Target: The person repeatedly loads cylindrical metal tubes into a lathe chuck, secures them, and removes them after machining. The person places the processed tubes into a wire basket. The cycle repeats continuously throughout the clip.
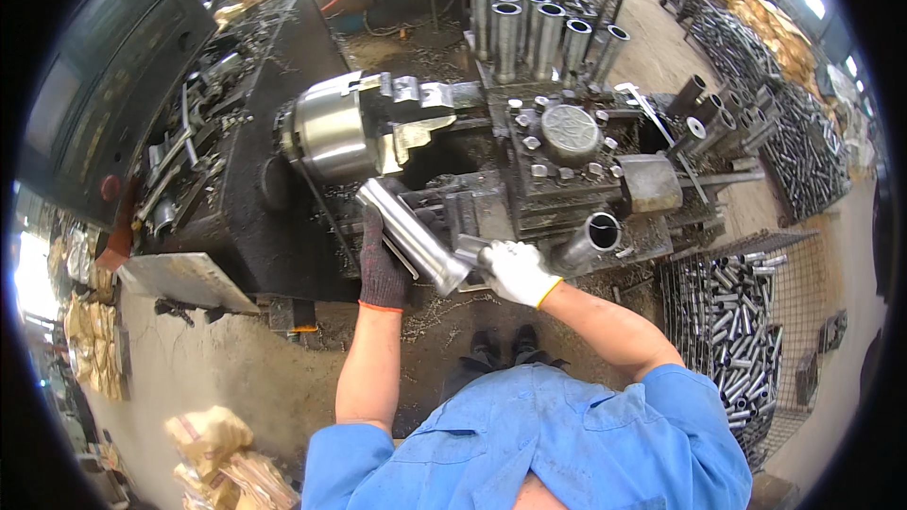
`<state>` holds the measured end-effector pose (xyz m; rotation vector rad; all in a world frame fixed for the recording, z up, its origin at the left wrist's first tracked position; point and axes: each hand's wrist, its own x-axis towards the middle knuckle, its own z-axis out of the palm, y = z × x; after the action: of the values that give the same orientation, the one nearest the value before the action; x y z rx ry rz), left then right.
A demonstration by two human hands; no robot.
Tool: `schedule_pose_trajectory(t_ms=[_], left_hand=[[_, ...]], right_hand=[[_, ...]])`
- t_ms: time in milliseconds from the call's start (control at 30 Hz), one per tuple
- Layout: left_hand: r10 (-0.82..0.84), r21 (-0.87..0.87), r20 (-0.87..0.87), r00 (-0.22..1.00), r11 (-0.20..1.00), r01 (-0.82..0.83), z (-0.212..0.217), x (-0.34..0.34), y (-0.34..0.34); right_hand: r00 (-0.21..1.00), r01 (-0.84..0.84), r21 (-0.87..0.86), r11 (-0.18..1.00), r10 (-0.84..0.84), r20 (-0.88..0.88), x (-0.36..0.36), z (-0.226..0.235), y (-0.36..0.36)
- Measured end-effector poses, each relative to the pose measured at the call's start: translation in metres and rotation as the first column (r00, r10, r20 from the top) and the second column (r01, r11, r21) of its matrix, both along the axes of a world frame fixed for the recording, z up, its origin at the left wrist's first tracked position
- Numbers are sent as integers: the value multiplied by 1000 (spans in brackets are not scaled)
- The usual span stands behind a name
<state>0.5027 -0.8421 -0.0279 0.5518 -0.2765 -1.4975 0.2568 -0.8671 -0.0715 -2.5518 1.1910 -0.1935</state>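
The steel tube (408, 234) lies slanted across my two hands, its upper end pointing up toward the lathe chuck (333, 132) and its lower end down by my right palm. My left hand (380, 260), in a dark knit glove, sits under and behind the tube about midway along it, fingers curled against its side. My right hand (515, 270), in a white glove with a yellow cuff, is closed around the tube's lower end; whether a small tool is also in that grip I cannot tell.

Just beyond my right hand a second tube (588, 238) rests on the machine bed with its open mouth facing me. Above both hands stands the tool post (567, 137), studded with bolts, and above my left hand the chuck shows its stepped jaws open toward the tool post. Farther out past the tool post a cluster of upright tubes (529, 24) stands on end.

To the right of my right arm a wire basket (746, 321) holds a heap of short cut tubes, and more are piled in a long rack (803, 142) beyond it. Left of my left hand the dark machine body (255, 208) carries a tray of scattered tools (194, 142). Metal chips lie on the floor (227, 359) beneath my forearms.
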Motion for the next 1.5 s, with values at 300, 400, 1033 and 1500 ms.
schedule_pose_trajectory(t_ms=[300, 400, 1033, 1500], left_hand=[[153, 137, 196, 969, 974, -182, 11, -33, 27], [36, -123, 61, 998, 992, -28, 38, -49, 32], [176, 30, 831, 528, 933, -357, -102, 16, 38], [636, 353, 417, 650, 545, -760, -174, 140, 212]], right_hand=[[989, -33, 680, 732, -73, 126, 32, 118, -14], [865, 118, 839, 531, -469, 175, 39, 150, 10], [825, -332, -248, 910, 152, -545, 0, 189, -300], [883, -297, 232, 926, 359, -303, 29, 139, -329]])
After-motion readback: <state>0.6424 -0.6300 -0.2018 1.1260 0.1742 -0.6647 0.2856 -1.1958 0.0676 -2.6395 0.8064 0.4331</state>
